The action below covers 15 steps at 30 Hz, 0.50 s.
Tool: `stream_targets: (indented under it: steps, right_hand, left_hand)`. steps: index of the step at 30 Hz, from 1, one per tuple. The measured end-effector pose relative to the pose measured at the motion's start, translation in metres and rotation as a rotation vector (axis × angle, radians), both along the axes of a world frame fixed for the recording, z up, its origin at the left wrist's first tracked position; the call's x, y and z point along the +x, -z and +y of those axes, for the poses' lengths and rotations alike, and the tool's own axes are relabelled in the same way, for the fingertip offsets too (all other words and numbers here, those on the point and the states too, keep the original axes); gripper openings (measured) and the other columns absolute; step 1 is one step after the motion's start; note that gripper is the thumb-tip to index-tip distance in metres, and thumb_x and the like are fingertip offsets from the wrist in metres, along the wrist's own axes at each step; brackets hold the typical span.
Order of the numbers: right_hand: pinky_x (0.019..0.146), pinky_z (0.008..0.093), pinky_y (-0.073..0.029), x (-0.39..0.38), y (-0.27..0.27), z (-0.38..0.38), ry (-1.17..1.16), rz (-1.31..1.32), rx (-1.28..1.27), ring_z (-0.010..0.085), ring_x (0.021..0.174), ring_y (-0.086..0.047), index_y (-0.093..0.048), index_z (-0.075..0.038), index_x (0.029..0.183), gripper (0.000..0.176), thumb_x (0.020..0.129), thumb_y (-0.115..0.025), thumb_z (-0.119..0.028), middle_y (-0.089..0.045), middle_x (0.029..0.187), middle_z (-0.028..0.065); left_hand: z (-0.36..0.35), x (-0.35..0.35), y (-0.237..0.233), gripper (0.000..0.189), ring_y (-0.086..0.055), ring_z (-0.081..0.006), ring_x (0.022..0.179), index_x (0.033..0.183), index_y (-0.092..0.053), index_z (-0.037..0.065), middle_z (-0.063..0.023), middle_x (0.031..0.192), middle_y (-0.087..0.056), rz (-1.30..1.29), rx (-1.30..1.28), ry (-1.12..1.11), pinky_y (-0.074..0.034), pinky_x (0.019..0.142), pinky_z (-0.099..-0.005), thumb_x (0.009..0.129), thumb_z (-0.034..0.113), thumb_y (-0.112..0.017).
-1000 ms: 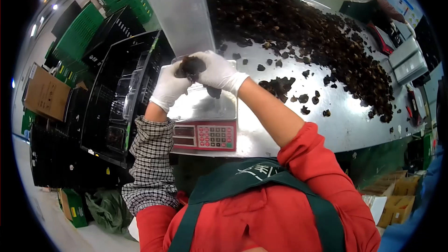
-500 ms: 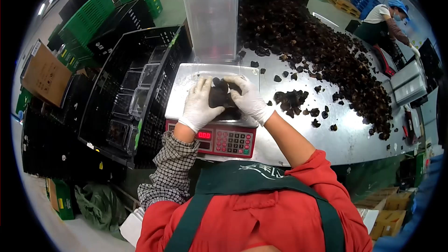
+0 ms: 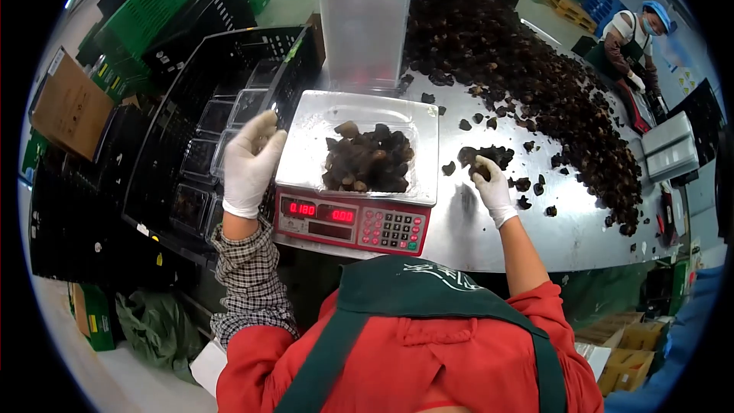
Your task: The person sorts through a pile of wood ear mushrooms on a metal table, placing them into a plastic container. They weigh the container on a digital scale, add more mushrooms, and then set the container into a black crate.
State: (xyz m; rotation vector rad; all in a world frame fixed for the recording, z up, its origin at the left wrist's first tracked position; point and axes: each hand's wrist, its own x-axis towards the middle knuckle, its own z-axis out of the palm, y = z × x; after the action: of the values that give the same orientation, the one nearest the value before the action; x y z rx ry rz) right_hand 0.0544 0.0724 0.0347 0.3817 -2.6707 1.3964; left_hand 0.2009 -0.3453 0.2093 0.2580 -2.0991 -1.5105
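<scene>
A clear plastic tray [image 3: 410, 172] full of dark brown, fungus-like pieces [image 3: 368, 159] rests on the metal plate of a red scale [image 3: 352, 223], whose display reads 0.180 and 0.00. Left of the scale, my white-gloved left hand [image 3: 251, 160] is raised beside the black crate, fingers apart and empty. My gloved right hand [image 3: 492, 187] is over the steel table, its thumb and fingers closed on a dark piece [image 3: 480, 170] at the edge of a small cluster [image 3: 497, 155].
A large heap of dark pieces [image 3: 535, 99] covers the back and right of the steel table [image 3: 489, 241]. A black crate [image 3: 206, 80] with clear trays stands left. Tall stacked clear containers [image 3: 363, 23] stand behind the scale. A co-worker [image 3: 627, 42] is at the far right.
Both hands have left the tray on the scale: the left moved left and opened, the right moved right to the small cluster. The pieces in the tray are now uncovered. The co-worker's posture has changed.
</scene>
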Motion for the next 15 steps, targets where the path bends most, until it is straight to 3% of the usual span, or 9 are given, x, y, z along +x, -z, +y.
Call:
stream_targets:
  steps: [2, 3, 4, 7, 8, 10, 12, 14, 15]
  right_hand:
    - [0.096, 0.037, -0.046, 0.012, -0.015, 0.004, -0.031, 0.059, 0.337, 0.0361, 0.106, -0.058, -0.053, -0.007, 0.127, 0.056, 0.074, -0.069, -0.013, -0.053, 0.123, 0.0221]
    - [0.097, 0.0397, -0.045, 0.022, -0.049, -0.005, -0.019, 0.044, 0.665, 0.0411, 0.107, -0.056, -0.051, -0.01, 0.131, 0.065, 0.07, -0.071, -0.018, -0.045, 0.133, 0.0252]
    - [0.096, 0.0407, -0.046, 0.021, -0.066, -0.011, -0.037, 0.08, 0.737, 0.0427, 0.109, -0.054, -0.053, -0.01, 0.128, 0.062, 0.07, -0.072, -0.02, -0.045, 0.134, 0.0259]
    - [0.09, 0.0398, -0.049, 0.009, -0.085, -0.027, -0.102, 0.311, 0.478, 0.0383, 0.103, -0.058, -0.059, -0.007, 0.12, 0.046, 0.076, -0.069, -0.014, -0.051, 0.127, 0.0236]
    - [0.088, 0.0388, -0.05, 0.014, -0.102, -0.045, -0.156, 0.395, 0.348, 0.0358, 0.101, -0.059, -0.061, -0.006, 0.117, 0.041, 0.077, -0.067, -0.011, -0.053, 0.125, 0.0224]
    - [0.083, 0.0321, -0.05, 0.032, -0.14, -0.086, -0.274, 0.129, 0.124, 0.0251, 0.092, -0.061, -0.062, -0.005, 0.113, 0.033, 0.08, -0.066, -0.006, -0.06, 0.114, 0.0141]
    - [0.08, 0.0314, -0.051, 0.031, -0.141, -0.112, -0.468, 0.279, 0.118, 0.0236, 0.09, -0.062, -0.063, -0.011, 0.115, 0.034, 0.081, -0.066, -0.01, -0.062, 0.11, 0.0119]
    - [0.084, 0.033, -0.049, 0.042, -0.153, -0.141, -0.565, 0.123, 0.072, 0.0283, 0.093, -0.061, -0.062, -0.009, 0.115, 0.034, 0.082, -0.066, -0.013, -0.062, 0.108, 0.0139]
    - [0.083, 0.0347, -0.05, 0.041, -0.146, -0.15, -0.608, 0.342, 0.112, 0.0291, 0.091, -0.061, -0.059, -0.008, 0.117, 0.037, 0.081, -0.067, -0.015, -0.062, 0.106, 0.0144]
  left_hand:
    - [-0.008, 0.004, -0.013, 0.036, -0.063, -0.0158, 0.098, 0.121, -0.057, -0.004, -0.0123, 0.109, -0.065, 0.052, 0.0, -0.014, -0.051, 0.086, -0.0243, 0.087, 0.006, -0.065]
    - [-0.009, 0.007, -0.022, 0.036, -0.062, -0.0163, 0.099, 0.12, -0.057, -0.006, -0.0125, 0.109, -0.065, 0.029, -0.059, -0.065, -0.05, 0.087, -0.0246, 0.088, 0.007, -0.064]
    - [-0.01, 0.008, -0.028, 0.037, -0.062, -0.0155, 0.097, 0.12, -0.057, -0.007, -0.0126, 0.108, -0.065, 0.044, -0.067, -0.088, -0.05, 0.086, -0.0257, 0.088, 0.009, -0.063]
    - [-0.019, 0.005, -0.032, 0.042, -0.061, -0.0134, 0.089, 0.121, -0.056, -0.007, -0.014, 0.108, -0.065, -0.034, -0.276, -0.092, -0.05, 0.083, -0.0256, 0.085, 0.012, -0.067]
    - [-0.012, 0.004, -0.035, 0.046, -0.061, -0.0171, 0.098, 0.122, -0.055, -0.007, -0.0159, 0.113, -0.063, -0.065, -0.277, -0.029, -0.048, 0.089, -0.0271, 0.084, 0.014, -0.069]
    - [-0.01, -0.007, -0.012, 0.051, -0.057, -0.0229, 0.111, 0.125, -0.053, -0.006, -0.0181, 0.12, -0.059, 0.002, -0.467, 0.052, -0.045, 0.097, -0.0308, 0.082, 0.014, -0.071]
    - [0.003, -0.016, -0.001, 0.076, -0.042, -0.0338, 0.129, 0.134, -0.045, -0.001, -0.0239, 0.135, -0.046, -0.048, -0.694, 0.111, -0.035, 0.108, -0.0397, 0.072, 0.026, -0.079]
    - [0.02, -0.028, 0.016, 0.097, -0.031, -0.0388, 0.135, 0.142, -0.035, 0.003, -0.0253, 0.144, -0.033, -0.018, -0.789, 0.241, -0.027, 0.111, -0.0432, 0.064, 0.037, -0.083]
    - [0.03, -0.032, 0.023, 0.103, -0.028, -0.0404, 0.136, 0.144, -0.031, 0.004, -0.0252, 0.147, -0.028, -0.068, -0.812, 0.293, -0.025, 0.112, -0.0447, 0.062, 0.04, -0.083]
